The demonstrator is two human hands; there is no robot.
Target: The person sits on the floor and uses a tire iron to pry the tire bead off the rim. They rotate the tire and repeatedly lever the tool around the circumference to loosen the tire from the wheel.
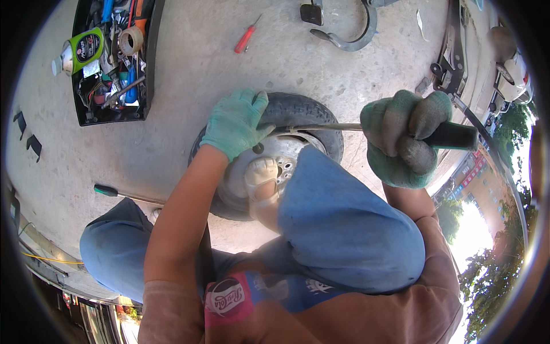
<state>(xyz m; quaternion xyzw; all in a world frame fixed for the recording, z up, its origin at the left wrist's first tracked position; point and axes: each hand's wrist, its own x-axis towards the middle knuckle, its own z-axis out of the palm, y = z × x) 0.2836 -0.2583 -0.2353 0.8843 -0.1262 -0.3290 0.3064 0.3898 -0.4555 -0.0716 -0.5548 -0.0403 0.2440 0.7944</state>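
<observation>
A black tyre on a silver steel wheel rim lies flat on the ground before me. My left hand, in a light green glove, rests on the tyre's upper left with fingers stretched out and thumb apart. In my right hand, in a dirty green glove, is a pry bar, gripped by its black handle. The bar runs left across the tyre, its tip at the rim's edge near my left thumb. My sandalled foot presses on the rim, and my bent right knee covers part of the wheel.
A black toolbox full of tools stands at the upper left, with a green bottle on it. Beyond the tyre lie a red screwdriver and a curved metal clamp. A green-handled tool lies left of me.
</observation>
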